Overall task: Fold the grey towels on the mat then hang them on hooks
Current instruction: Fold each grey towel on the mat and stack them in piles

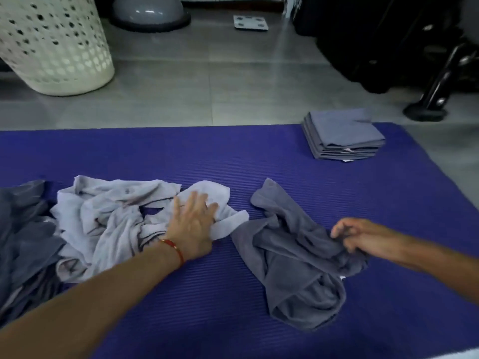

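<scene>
Purple ribbed mat (233, 156) spread on grey tiled floor (207, 81).
Left hand (193, 224): flat, fingers straight and slightly apart, pressing on crumpled light grey towel (108, 216) at mat centre-left. Red thread bracelet (175, 248) on left wrist.
Right hand (355, 235): fingers curled, pinching edge of crumpled dark grey towel (298, 260) at mat centre-right.
Light and dark towels touching just right of left hand.
Heap of dark grey towels (20, 242) at left edge, against light towel.
Stack of folded grey towels (342, 134) on far right corner of mat, well apart from both hands.
Cream perforated laundry basket (51, 45) on floor, far left. Bathroom scale (251, 22) beyond, centre.
</scene>
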Demonstrator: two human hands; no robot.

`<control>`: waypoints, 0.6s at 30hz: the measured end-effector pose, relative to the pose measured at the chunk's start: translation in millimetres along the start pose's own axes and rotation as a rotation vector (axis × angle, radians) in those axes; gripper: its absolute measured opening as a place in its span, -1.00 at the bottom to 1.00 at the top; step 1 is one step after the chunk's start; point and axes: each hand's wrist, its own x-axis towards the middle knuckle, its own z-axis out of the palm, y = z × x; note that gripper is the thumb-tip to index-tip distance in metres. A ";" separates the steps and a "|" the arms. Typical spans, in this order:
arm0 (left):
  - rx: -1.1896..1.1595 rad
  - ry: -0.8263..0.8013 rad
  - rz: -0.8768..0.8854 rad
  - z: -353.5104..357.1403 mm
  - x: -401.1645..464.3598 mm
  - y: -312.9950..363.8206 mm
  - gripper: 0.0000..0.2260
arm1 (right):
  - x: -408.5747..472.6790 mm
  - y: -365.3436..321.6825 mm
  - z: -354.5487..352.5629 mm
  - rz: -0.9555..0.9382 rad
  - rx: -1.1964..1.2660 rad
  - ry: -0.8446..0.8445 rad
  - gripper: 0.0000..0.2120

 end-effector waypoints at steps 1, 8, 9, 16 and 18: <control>-0.110 -0.022 0.051 2.6 9.5 23.8 -0.36 | 0.9 2.4 10.9 0.037 -0.001 0.002 -0.83; 0.265 -0.134 0.085 31.5 48.3 34.4 -0.54 | 5.1 35.1 41.0 -0.029 -0.310 0.079 -0.67; 0.347 -0.118 0.109 32.6 44.7 17.8 -0.55 | 5.3 41.8 42.1 -0.037 -0.366 0.060 -0.64; 0.716 -0.234 -0.022 26.0 0.5 -120.5 -0.63 | 9.0 45.4 55.6 -0.194 -0.560 0.023 -0.28; 0.734 -0.307 -0.204 29.1 -11.8 -152.7 -0.60 | 12.8 39.5 60.8 -0.242 -0.551 0.015 -0.19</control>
